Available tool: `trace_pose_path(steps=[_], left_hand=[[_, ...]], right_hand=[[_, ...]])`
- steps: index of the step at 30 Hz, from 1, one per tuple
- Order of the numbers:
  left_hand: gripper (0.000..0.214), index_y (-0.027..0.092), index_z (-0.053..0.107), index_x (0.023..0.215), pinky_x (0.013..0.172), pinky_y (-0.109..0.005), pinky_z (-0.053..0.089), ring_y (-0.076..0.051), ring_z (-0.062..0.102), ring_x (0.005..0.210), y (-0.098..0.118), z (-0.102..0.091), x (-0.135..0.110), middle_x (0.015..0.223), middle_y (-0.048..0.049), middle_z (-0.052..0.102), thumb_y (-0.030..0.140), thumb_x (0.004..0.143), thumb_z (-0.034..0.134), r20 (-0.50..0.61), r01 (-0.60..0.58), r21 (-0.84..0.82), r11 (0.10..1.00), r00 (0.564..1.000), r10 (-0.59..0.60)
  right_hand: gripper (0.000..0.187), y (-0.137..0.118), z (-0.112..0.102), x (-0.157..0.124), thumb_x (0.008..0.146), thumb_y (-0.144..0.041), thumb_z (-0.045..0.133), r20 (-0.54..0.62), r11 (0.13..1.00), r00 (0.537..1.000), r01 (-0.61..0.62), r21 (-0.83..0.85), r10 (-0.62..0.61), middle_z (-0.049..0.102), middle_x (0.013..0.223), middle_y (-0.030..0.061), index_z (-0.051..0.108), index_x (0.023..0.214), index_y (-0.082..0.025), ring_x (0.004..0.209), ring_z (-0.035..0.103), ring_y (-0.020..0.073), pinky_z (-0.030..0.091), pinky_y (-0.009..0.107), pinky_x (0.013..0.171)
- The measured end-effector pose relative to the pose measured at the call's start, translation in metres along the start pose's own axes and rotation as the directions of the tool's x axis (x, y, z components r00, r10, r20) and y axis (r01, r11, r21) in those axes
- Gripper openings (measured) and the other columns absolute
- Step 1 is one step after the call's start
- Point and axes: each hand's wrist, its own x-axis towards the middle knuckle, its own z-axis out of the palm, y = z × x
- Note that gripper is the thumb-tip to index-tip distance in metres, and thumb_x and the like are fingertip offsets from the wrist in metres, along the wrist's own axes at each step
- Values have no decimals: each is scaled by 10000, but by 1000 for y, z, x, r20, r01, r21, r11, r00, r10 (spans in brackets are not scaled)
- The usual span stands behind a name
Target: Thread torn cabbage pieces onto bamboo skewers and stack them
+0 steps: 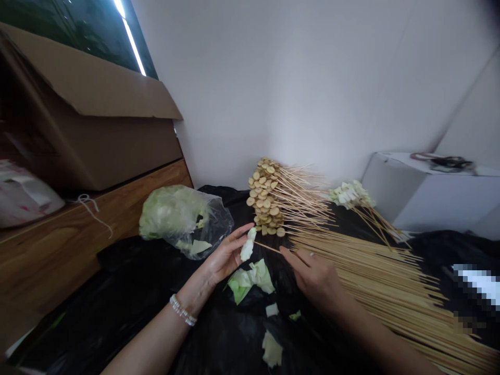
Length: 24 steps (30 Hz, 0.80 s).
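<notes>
the left hand is pinched on a small pale cabbage piece, held up just above the black sheet that covers the table. the right hand is closed on a thin skewer whose tip meets the cabbage piece; the two hands stay near each other, not touching. a white bag at the far left carries pink print too blurred to read. loose leaves lie just below the hands. the pile of bare skewers fans out along the right side to the sheet's edge. behind the hands, a stack of skewered round slices leans by the wall, with a bag of cabbage to its left. a cardboard box sits on the wooden ledge bordering the left. open sheet lies at the lower left.
</notes>
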Motion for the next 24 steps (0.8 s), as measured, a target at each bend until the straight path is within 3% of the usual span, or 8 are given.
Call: trace_pose_path(steps=[12, 18, 24], left_hand=[[499, 161, 610, 1230, 707, -219, 521, -112, 658, 722, 2, 1, -1, 960, -50, 711, 104, 751, 734, -30, -8, 60, 998, 999, 10], [526, 176, 622, 1226, 669, -202, 480, -99, 613, 689, 2, -5, 1, 763, 5, 635, 147, 725, 778, -1, -74, 147, 986, 997, 75], [589, 187, 599, 1255, 626, -209, 438, -99, 591, 667, 3, -9, 2, 791, 1, 632, 207, 702, 801, 13, -138, 310, 941, 990, 141]], right_hand=[[345, 2, 0, -1, 909, -91, 437, -24, 999, 999, 30, -30, -31, 609, 715, 27, 656, 1173, -128, 562, 505, 130, 354, 285, 547], [365, 3, -2, 0, 898, -68, 419, -9, 997, 998, 63, -46, -64, 601, 701, 19, 649, 1174, -133, 561, 484, 123, 355, 286, 551], [397, 2, -5, 1, 866, -10, 405, 34, 987, 991, 131, -97, -128, 597, 715, 33, 629, 1183, -93, 603, 483, 142, 319, 308, 555]])
